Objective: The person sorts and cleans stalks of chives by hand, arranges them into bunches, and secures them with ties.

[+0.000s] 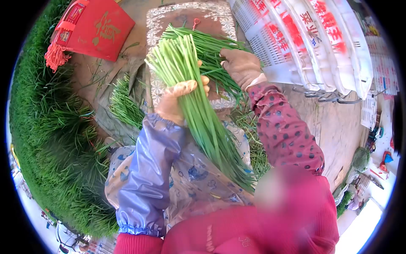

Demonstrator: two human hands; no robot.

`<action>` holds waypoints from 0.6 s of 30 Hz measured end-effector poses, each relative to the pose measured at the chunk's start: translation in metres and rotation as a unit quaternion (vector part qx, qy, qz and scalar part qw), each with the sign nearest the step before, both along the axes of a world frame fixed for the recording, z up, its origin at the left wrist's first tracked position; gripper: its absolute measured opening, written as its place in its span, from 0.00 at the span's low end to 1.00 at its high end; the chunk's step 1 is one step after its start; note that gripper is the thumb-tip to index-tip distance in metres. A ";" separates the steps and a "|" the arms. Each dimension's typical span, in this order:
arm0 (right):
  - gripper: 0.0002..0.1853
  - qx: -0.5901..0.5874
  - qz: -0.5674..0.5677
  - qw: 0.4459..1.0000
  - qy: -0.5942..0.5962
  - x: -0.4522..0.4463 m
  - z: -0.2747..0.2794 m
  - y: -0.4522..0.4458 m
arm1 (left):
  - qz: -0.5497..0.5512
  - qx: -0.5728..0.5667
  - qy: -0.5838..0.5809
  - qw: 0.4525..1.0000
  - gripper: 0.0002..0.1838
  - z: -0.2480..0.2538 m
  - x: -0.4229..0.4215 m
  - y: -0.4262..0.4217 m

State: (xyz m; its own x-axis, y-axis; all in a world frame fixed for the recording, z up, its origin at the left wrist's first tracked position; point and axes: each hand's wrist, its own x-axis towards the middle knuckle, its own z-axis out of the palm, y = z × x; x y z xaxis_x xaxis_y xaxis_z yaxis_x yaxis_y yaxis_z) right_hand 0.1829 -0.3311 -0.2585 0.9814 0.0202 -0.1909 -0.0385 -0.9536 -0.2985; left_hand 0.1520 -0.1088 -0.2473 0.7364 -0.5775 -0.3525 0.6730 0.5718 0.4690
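Note:
My gloved left hand [179, 99] is closed around a long bunch of green stalks [203, 122], whose pale cut ends point up and away while the dark leafy ends hang over my lap. Beyond it, a second pile of green stalks [220, 44] lies across a low board with a patterned border [192, 6]. My gloved right hand [241, 65] rests on the right part of that pile with its fingers curled down; what its fingertips hold among the leaves is hard to make out. A small red item [196, 23] sits at the pile's far edge.
A red gift box [101, 31] stands at the upper left. Thick rows of green stalks [50, 148] fill the left side. A smaller bunch [125, 103] lies on a cloth left of the board. White crates [296, 38] with red markings stand at the upper right.

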 end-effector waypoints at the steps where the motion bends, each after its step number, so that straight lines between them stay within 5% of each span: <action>1: 0.11 -0.023 0.019 1.000 -0.004 0.003 -0.003 -0.001 | -0.001 -0.001 -0.007 1.000 0.36 -0.008 0.007 -0.003; 6: 0.09 -0.078 0.058 0.995 -0.014 0.010 -0.016 -0.006 | 0.011 -0.009 -0.033 0.999 0.36 -0.029 0.048 -0.012; 11: 0.08 -0.006 0.020 0.996 -0.090 0.002 -0.003 -0.005 | -0.020 -0.026 -0.093 0.995 0.40 -0.048 0.077 -0.015; 14: 0.12 0.020 -0.012 0.999 -0.039 -0.001 0.010 -0.002 | -0.028 0.000 -0.108 0.994 0.41 -0.060 0.090 -0.016; 18: 0.12 0.037 0.012 0.999 -0.017 -0.009 0.010 -0.004 | -0.017 -0.006 -0.038 0.999 0.37 -0.089 0.096 -0.011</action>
State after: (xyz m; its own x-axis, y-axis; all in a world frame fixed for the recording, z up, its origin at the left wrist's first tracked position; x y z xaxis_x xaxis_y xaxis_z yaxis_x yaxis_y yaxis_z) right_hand 0.1737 -0.3352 -0.2484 0.9864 0.0568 -0.1543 -0.0044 -0.9292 -0.3697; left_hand 0.2479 -0.1198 -0.3363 0.7407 -0.6063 -0.2895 0.6549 0.5554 0.5125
